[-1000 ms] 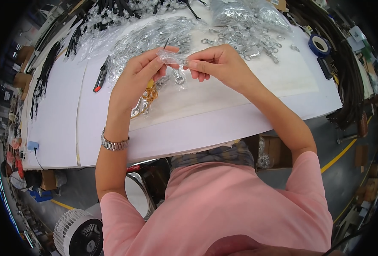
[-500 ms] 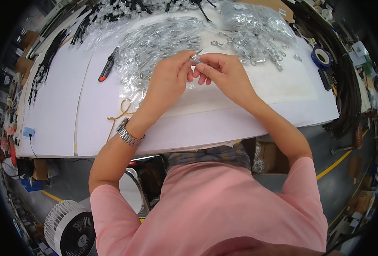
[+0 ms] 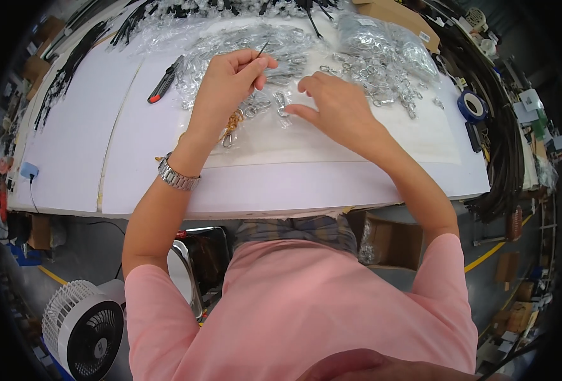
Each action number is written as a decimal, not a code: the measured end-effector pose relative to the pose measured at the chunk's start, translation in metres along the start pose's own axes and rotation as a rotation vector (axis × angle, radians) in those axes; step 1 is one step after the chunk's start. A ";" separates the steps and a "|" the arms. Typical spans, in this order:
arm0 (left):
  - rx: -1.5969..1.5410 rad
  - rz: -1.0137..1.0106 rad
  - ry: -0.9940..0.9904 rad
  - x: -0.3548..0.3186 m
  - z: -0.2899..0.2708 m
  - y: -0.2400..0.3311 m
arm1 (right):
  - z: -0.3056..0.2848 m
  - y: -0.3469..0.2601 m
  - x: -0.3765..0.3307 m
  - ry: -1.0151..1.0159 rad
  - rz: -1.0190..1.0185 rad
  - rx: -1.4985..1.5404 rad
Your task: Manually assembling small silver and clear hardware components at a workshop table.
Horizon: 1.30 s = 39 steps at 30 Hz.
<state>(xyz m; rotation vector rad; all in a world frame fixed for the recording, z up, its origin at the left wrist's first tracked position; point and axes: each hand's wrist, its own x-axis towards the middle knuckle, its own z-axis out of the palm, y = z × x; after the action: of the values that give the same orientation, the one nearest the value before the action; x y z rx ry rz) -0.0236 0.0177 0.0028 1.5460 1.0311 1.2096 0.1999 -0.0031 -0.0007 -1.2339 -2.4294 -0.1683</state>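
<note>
Left grip (image 3: 230,79) pinched on a thin dark pin (image 3: 264,48), wrist raised; right grip (image 3: 331,105) open, fingers spread over metal clasps (image 3: 274,105).

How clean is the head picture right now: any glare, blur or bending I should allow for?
Head view: even light, soft shadows; the clear bags of metal clips glint; the table edge bows with fisheye distortion; corners are black; left hand and right hand are sharp.
</note>
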 end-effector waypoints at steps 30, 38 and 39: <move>0.215 -0.050 -0.134 -0.006 0.014 0.002 | 0.003 0.032 0.009 -0.462 0.427 1.485; 0.136 -0.134 -0.140 -0.004 0.011 0.002 | 0.003 0.034 0.005 -0.570 0.347 1.392; 0.195 -0.111 -0.134 -0.004 0.012 0.001 | 0.003 0.033 0.004 -0.576 0.337 1.390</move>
<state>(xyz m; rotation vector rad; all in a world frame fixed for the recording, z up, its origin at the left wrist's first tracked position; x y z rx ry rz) -0.0128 0.0114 0.0012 1.6710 1.1564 0.9384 0.2236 0.0209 -0.0039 -0.9401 -1.8062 1.8109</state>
